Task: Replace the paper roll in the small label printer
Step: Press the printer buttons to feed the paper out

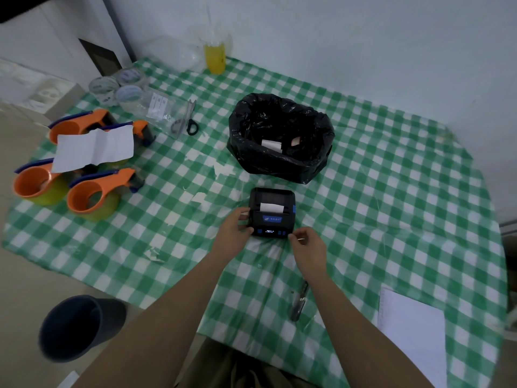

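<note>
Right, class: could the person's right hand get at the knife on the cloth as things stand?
Probably yes. The knife lies in the open on the checked cloth, just beside the right forearm, with nothing on top of it. The right hand is at the printer and appears to hold nothing.

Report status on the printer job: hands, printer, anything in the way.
Left hand gripping the printer at its left side. Right hand pinched at its front right corner. Lid shut, paper showing at the slot. Black bag behind, nothing blocking.
</note>
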`<state>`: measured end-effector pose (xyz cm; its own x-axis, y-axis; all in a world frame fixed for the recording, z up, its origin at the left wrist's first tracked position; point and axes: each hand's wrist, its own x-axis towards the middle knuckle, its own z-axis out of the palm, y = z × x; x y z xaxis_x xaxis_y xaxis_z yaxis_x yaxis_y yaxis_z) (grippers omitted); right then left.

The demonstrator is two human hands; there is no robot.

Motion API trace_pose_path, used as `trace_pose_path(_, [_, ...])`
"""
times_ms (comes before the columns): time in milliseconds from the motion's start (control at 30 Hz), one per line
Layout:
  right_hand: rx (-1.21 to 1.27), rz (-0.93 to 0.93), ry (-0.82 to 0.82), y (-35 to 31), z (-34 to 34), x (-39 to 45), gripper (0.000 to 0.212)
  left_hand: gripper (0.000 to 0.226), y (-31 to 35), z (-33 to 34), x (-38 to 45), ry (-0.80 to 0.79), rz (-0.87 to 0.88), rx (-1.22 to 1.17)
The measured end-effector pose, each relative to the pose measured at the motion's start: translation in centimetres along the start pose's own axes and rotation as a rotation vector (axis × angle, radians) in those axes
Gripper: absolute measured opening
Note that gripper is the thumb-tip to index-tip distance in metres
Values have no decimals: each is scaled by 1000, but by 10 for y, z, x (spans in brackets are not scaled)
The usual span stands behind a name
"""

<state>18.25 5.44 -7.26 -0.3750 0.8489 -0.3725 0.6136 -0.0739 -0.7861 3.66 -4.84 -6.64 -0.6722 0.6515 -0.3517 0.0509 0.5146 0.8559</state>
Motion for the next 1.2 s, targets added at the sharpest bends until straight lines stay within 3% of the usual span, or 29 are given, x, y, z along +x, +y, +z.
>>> trace_pose_path(267, [34, -57, -22, -3, 8, 2, 34, 28, -8, 0, -7, 24, -11, 19])
trace_pose_path(1200, [5, -60, 4, -5, 12, 7, 23, 26, -10, -5, -11, -2, -39, -15])
